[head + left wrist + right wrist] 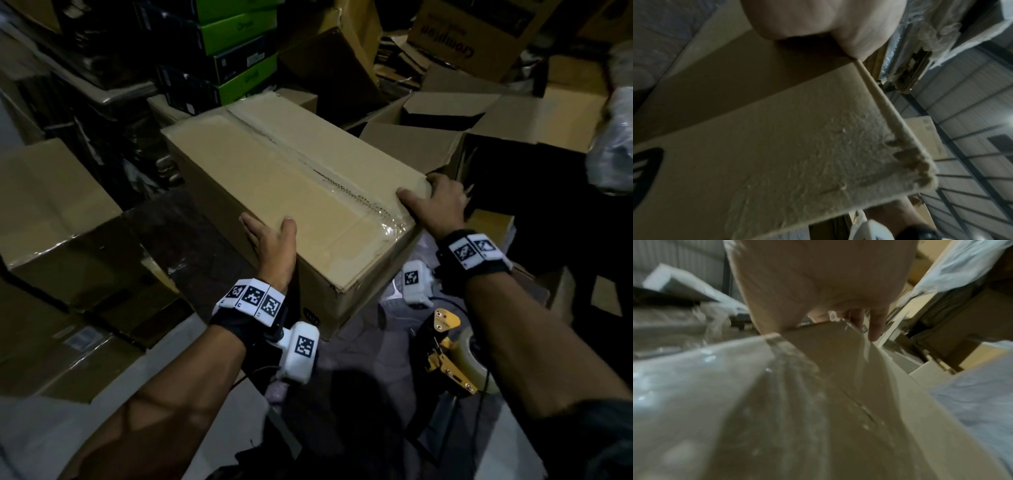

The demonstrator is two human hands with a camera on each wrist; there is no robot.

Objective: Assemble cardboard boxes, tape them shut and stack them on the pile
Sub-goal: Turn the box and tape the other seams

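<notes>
A long brown cardboard box [291, 178] with clear tape [370, 205] along its top seam is held between both hands, its near end toward me. My left hand [270, 240] lies against the long left side near the front corner, fingers stretched along the side and thumb hooked over the top edge. My right hand [435, 202] grips the near right corner, thumb on top and fingers curled over the right edge. The left wrist view shows the palm [818, 19] pressed to the box [777, 162]. In the right wrist view, fingers [875, 327] wrap the taped box [828, 353].
A yellow tape dispenser [452, 356] with its roll lies on the floor below the box. An open carton [428, 137] stands to the right, closed cartons [51, 205] to the left. Green and black boxes [236, 44] are stacked behind. A plastic-wrapped bundle [613, 137] is far right.
</notes>
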